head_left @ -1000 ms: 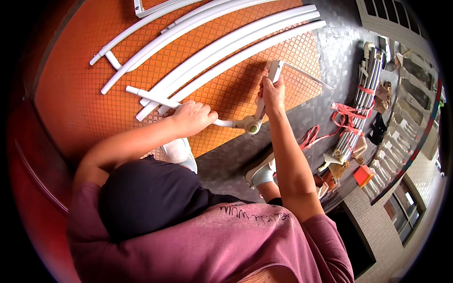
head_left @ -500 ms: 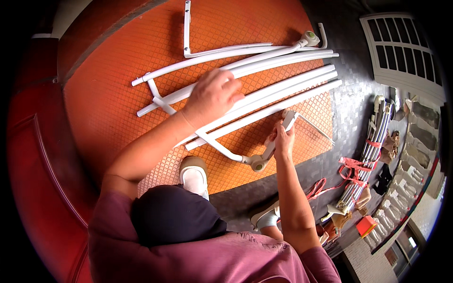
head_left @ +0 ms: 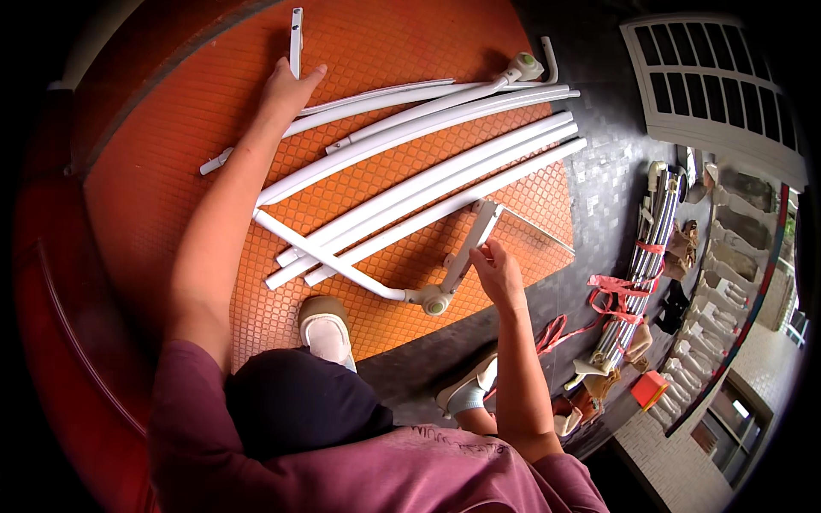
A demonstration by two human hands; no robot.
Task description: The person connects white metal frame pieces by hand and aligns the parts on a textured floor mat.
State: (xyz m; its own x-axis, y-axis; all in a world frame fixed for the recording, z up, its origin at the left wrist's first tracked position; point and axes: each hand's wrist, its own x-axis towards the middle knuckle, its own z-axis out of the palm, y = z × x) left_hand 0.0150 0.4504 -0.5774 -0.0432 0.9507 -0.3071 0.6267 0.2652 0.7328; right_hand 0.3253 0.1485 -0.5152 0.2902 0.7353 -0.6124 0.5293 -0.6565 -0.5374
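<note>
My left hand (head_left: 289,92) is stretched far forward over a white L-shaped bar (head_left: 296,43), thumb spread away from the fingers. It covers the bar's corner, so any contact is hidden. Closer to me, my right hand (head_left: 499,272) pinches a flat white arm (head_left: 475,239) that rises from a round joint (head_left: 434,301) with a green centre. From that joint a bent white tube (head_left: 333,261) runs left across the ends of several long white tubes (head_left: 428,181). A second round joint (head_left: 525,67) lies at the far right of the pile.
An orange patterned mat (head_left: 376,329) lies under the tubes, with my shoe (head_left: 327,335) at its near edge. On the dark floor at right is a tube bundle (head_left: 637,274) tied with red straps. Beyond it are a white slatted panel (head_left: 710,77) and several plastic bags (head_left: 727,286).
My left hand has moved from above the middle tubes forward and left to the L-shaped bar. My right hand still grips the flat arm. The whole view has shifted slightly.
</note>
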